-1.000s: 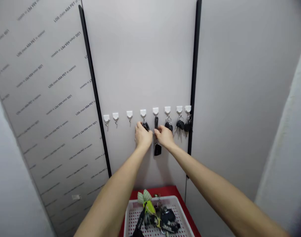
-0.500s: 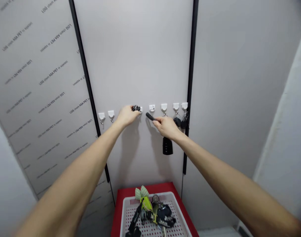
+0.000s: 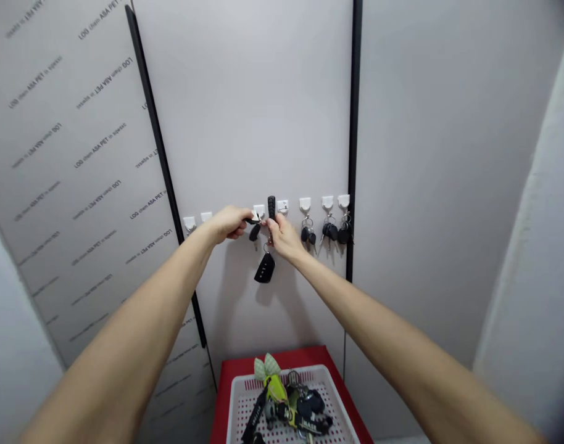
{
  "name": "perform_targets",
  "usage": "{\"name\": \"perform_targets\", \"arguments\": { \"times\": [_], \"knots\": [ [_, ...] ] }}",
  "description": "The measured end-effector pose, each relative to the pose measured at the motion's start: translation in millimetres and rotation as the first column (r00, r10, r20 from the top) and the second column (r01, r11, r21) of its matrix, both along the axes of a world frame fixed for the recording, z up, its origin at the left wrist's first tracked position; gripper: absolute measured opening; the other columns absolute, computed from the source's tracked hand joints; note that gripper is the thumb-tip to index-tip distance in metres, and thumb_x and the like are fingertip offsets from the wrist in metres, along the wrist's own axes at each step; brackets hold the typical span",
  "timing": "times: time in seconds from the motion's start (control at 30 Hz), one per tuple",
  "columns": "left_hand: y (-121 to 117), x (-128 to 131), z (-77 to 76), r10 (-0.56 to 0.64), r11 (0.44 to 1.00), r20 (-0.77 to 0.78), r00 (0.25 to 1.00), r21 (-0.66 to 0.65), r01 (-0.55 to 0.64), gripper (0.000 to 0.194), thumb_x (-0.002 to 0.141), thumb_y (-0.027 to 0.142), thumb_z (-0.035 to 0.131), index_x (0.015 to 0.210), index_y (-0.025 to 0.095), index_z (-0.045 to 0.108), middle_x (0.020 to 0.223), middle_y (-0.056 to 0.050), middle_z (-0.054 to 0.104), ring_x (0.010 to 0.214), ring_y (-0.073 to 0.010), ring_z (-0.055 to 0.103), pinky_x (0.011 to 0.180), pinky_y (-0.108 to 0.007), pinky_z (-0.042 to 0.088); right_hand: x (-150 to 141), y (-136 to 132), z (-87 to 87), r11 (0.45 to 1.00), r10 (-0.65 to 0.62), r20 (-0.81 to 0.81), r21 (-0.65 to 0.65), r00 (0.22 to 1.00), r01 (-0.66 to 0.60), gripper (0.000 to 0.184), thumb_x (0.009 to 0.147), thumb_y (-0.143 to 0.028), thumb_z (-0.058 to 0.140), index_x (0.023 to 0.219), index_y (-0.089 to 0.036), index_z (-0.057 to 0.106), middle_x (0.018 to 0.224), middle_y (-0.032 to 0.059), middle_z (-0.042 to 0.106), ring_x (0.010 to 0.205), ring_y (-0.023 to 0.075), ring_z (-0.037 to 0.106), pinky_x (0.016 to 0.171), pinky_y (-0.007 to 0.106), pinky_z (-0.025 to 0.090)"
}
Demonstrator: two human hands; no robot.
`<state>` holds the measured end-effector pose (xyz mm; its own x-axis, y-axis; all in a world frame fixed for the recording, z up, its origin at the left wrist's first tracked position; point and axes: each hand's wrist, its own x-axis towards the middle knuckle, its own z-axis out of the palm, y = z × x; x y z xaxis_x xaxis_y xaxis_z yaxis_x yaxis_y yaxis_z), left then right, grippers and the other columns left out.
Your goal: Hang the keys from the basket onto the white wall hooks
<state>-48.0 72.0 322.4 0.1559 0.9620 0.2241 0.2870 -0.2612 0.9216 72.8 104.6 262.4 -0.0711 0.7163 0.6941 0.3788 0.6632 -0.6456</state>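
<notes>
My left hand (image 3: pixel 232 223) is closed on a bunch of black-headed keys (image 3: pixel 255 232), one of them dangling below the fingers, just under a white wall hook (image 3: pixel 259 211). Beside it, my right hand (image 3: pixel 284 235) pinches the black braided strap (image 3: pixel 271 207) of a car key fob (image 3: pixel 265 268). The strap stands up above the fingers and the fob hangs tilted below them. The two hands almost meet. To the right, another white hook (image 3: pixel 282 206) carries no keys.
Three key bunches hang further right, the nearest being black keys (image 3: pixel 308 235). More hooks, including a white hook (image 3: pixel 189 224), are at the left. Below, a white perforated basket (image 3: pixel 234 401) holding keys and lanyards stands on a red surface (image 3: pixel 226 370). Black strips (image 3: pixel 355 123) flank the panel.
Both the key bunch and the car key fob have come off their hooks. My left hand went up and left with the keys; my right hand swung right, then left, carrying the fob.
</notes>
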Motion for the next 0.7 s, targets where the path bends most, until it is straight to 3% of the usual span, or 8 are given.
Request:
{"name": "perform_targets", "arguments": {
  "times": [0.1, 0.2, 0.3, 0.43, 0.5, 0.6, 0.63, 0.7],
  "knots": [
    [-7, -6, 0.4, -0.065, 0.995, 0.063, 0.996, 0.083, 0.06, 0.014, 0.057, 0.019, 0.042, 0.048, 0.016, 0.032, 0.034, 0.009, 0.02, 0.028, -0.0016, 0.019, 0.031, -0.015, 0.014, 10, -6, -7.4, 1.0, 0.012, -0.012, 0.002, 1.0, -0.012, 0.019, 0.072, -0.031, 0.027, 0.075, -0.018, 0.04, 0.073, -0.0006, 0.051, 0.042, 0.0038, 0.045, 0.042, 0.017, 0.036],
    [-21, -10, -24.3, -0.143, 0.987, -0.181, 0.973, 0.047, 0.153, 0.012, 0.057, 0.023, 0.043, 0.049, 0.015, 0.039, 0.034, 0.007, 0.029, 0.03, -0.0032, 0.027, 0.032, -0.016, 0.02, 26, -18, -28.6, 0.998, 0.007, 0.043, -0.059, 0.999, -0.005, 0.018, 0.072, -0.029, 0.028, 0.068, -0.016, 0.04, 0.065, -0.0011, 0.05, 0.041, 0.0036, 0.044, 0.04, 0.016, 0.034],
    [-36, -7, -77.2, -0.266, 0.964, -0.51, 0.818, -0.142, 0.225, 0.014, 0.055, 0.025, 0.043, 0.055, 0.013, 0.05, 0.037, 0.005, 0.038, 0.033, -0.0052, 0.033, 0.035, -0.018, 0.024, 37, -33, -74.5, 0.948, 0.167, 0.229, -0.304, 0.959, -0.092, 0.018, 0.07, -0.025, 0.03, 0.063, -0.015, 0.042, 0.049, -0.0033, 0.044, 0.037, 0.0042, 0.041, 0.036, 0.015, 0.031],
    [-52, 2, -159.1, -0.38, 0.922, -0.678, 0.629, -0.335, 0.196, 0.018, 0.052, 0.02, 0.039, 0.057, 0.013, 0.054, 0.04, 0.004, 0.04, 0.036, -0.0066, 0.035, 0.036, -0.018, 0.025, 40, -52, -147.3, 0.842, 0.347, 0.413, -0.533, 0.842, -0.085, 0.02, 0.068, -0.02, 0.031, 0.064, -0.012, 0.049, 0.046, -0.0029, 0.044, 0.039, 0.0051, 0.04, 0.037, 0.015, 0.03],
    [-57, 6, -189.6, -0.414, 0.903, -0.734, 0.538, -0.406, 0.141, 0.02, 0.05, 0.018, 0.039, 0.06, 0.014, 0.056, 0.042, 0.003, 0.044, 0.038, -0.0078, 0.038, 0.037, -0.018, 0.027, 38, -60, -161.0, 0.833, 0.41, 0.5, -0.546, 0.763, -0.09, 0.02, 0.066, -0.021, 0.035, 0.064, -0.011, 0.052, 0.047, -0.0018, 0.047, 0.041, 0.006, 0.04, 0.038, 0.017, 0.03],
    [-59, 7, -213.6, -0.306, 0.951, -0.833, 0.462, -0.295, 0.098, 0.022, 0.049, 0.017, 0.04, 0.061, 0.016, 0.059, 0.052, 0.0, 0.052, 0.046, -0.0097, 0.042, 0.042, -0.019, 0.03, 35, -63, -127.5, 0.94, 0.286, 0.551, -0.321, 0.784, -0.117, 0.021, 0.064, -0.022, 0.04, 0.075, -0.012, 0.055, 0.062, 0.0021, 0.055, 0.053, 0.0093, 0.046, 0.049, 0.02, 0.036],
    [-59, 6, -216.5, -0.276, 0.96, -0.838, 0.47, -0.263, 0.094, 0.023, 0.049, 0.017, 0.04, 0.063, 0.016, 0.059, 0.056, 0.0, 0.054, 0.048, -0.0101, 0.043, 0.043, -0.019, 0.03, 35, -61, -103.9, 0.986, 0.14, 0.501, -0.147, 0.854, -0.076, 0.026, 0.065, -0.023, 0.04, 0.085, -0.012, 0.053, 0.072, 0.0041, 0.056, 0.062, 0.0106, 0.048, 0.057, 0.021, 0.038],
    [-56, 5, -217.4, -0.271, 0.961, -0.813, 0.515, -0.26, 0.096, 0.026, 0.051, 0.019, 0.04, 0.068, 0.018, 0.059, 0.06, 0.0, 0.056, 0.051, -0.0101, 0.044, 0.045, -0.019, 0.031, 34, -52, -49.8, 0.982, -0.141, 0.326, 0.167, 0.935, 0.09, 0.03, 0.068, -0.022, 0.036, 0.093, -0.012, 0.049, 0.085, 0.0068, 0.054, 0.072, 0.012, 0.048, 0.066, 0.024, 0.037]
  ]
}}
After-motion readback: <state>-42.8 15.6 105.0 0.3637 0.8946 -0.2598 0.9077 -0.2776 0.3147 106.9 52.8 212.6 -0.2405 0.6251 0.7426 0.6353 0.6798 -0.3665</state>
